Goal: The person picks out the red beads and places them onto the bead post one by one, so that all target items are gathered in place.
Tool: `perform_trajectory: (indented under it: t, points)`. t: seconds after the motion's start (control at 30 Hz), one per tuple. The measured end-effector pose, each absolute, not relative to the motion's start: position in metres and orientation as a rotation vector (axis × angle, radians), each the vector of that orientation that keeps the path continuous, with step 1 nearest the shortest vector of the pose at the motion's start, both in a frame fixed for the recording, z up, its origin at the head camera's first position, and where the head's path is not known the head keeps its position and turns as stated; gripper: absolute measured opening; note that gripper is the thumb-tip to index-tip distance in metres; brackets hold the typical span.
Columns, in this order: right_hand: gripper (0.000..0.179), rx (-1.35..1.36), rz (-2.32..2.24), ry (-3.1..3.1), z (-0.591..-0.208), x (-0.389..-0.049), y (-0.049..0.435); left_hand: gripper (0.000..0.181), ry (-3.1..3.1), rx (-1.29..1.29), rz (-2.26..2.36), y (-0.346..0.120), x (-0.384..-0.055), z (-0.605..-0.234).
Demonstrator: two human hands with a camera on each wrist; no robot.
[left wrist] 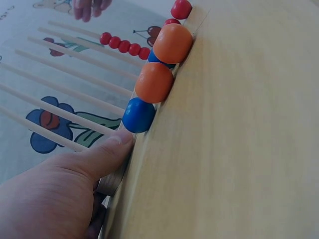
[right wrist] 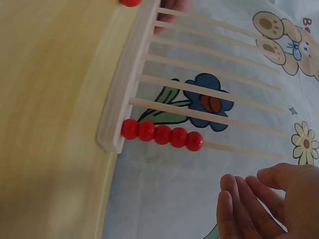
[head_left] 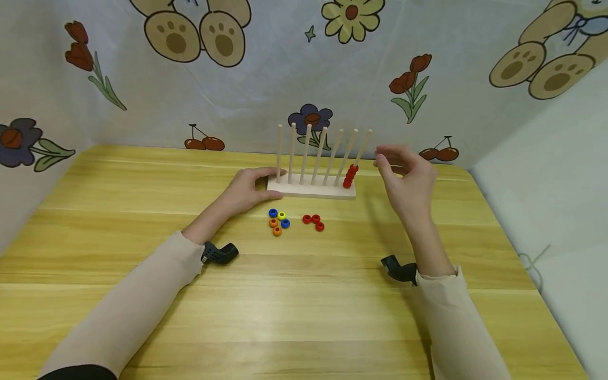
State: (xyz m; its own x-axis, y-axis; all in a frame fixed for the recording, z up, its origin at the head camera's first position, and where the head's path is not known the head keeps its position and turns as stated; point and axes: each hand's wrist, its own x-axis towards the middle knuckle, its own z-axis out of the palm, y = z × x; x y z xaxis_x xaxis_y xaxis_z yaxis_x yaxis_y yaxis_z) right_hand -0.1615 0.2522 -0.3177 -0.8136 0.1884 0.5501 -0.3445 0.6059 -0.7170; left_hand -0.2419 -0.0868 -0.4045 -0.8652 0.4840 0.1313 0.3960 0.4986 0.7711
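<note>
Fingers of the left hand (head_left: pixel 243 190) pinch the left end of the peg rack (head_left: pixel 313 191), seemingly steadying it on the counter (head_left: pixel 285 301); the right hand (head_left: pixel 412 177), fingers curved, empty, hovers right of five stacked red beads (right wrist: pixel 162 134); loose beads (head_left: pixel 315 218) lie near, handy.

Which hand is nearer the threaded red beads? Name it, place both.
Right. The right hand is to the right of the threaded red beads, apart from them; the left hand grips the opposite end of the base.
</note>
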Motion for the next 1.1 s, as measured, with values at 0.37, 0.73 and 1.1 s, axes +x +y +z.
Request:
perform_trajectory:
  t: [0.37,0.73,1.1]
  points:
    - [0.02,0.234,1.154,-2.355,-0.324,-0.154,0.246,0.056,2.63,0.763,1.315,-0.088,-0.241,-0.403]
    - [0.02,0.531,1.164,-2.692,-0.341,-0.154,0.228,0.057,2.64,0.774,1.304,-0.087,-0.242,-0.403]
    - [0.03,0.71,1.209,-3.011,-0.354,-0.155,0.216,0.058,2.636,0.775,1.312,-0.087,-0.241,-0.402]
